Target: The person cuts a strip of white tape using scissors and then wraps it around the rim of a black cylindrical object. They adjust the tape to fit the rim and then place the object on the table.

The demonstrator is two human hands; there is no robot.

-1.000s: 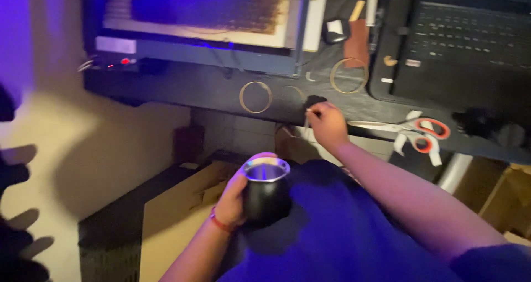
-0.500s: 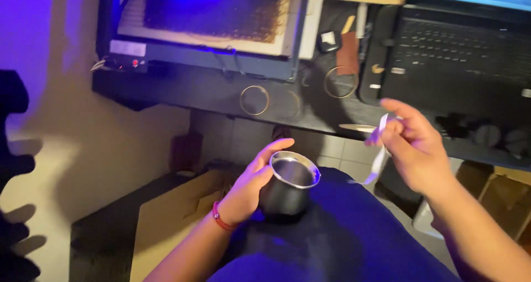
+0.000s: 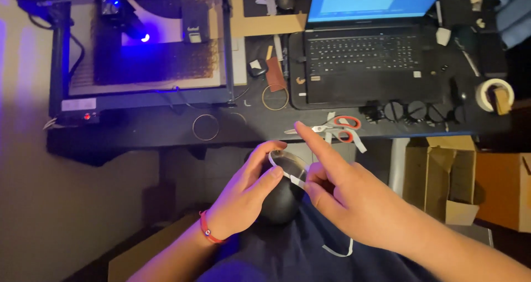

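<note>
Left hand [image 3: 243, 196]: fingers and thumb curled around a dark, round-bodied metal cup [image 3: 281, 196], the thumb pressing a white strip of tape [image 3: 287, 174] against its rim; a red bracelet [image 3: 207, 232] sits at the wrist. Right hand [image 3: 345, 191]: thumb and bent fingers pinched on the same strip just right of the rim, index finger extended straight and pointing up and left; a loose end of white strip [image 3: 337, 251] hangs below the palm. The cup rests on the lap, over dark blue cloth [image 3: 287, 254], just in front of the desk's near edge and below it.

Surface: a black desk [image 3: 144, 132] crosses the upper view; its near edge runs just beyond the raised index fingertip. On it, from left: an open-frame engraving machine [image 3: 146, 44] with a bright blue-violet light at its head and a small red lamp at its front left corner; two thin metal rings [image 3: 206, 127] on bare desktop; a brown leather piece [image 3: 275, 74]; red-handled scissors [image 3: 340, 124] at the near edge, close to the fingertip; an open laptop [image 3: 365, 55] with lit screen; several black knobs [image 3: 412, 111]; a roll of pale tape [image 3: 492, 94] at far right.

Surroundings: pale floor [image 3: 72, 204] to the left, under the desk edge, with open room beside the left forearm; open cardboard boxes [image 3: 442, 177] stand near the right forearm, narrowing that side; a flat cardboard piece [image 3: 149, 251] lies under the left arm.
</note>
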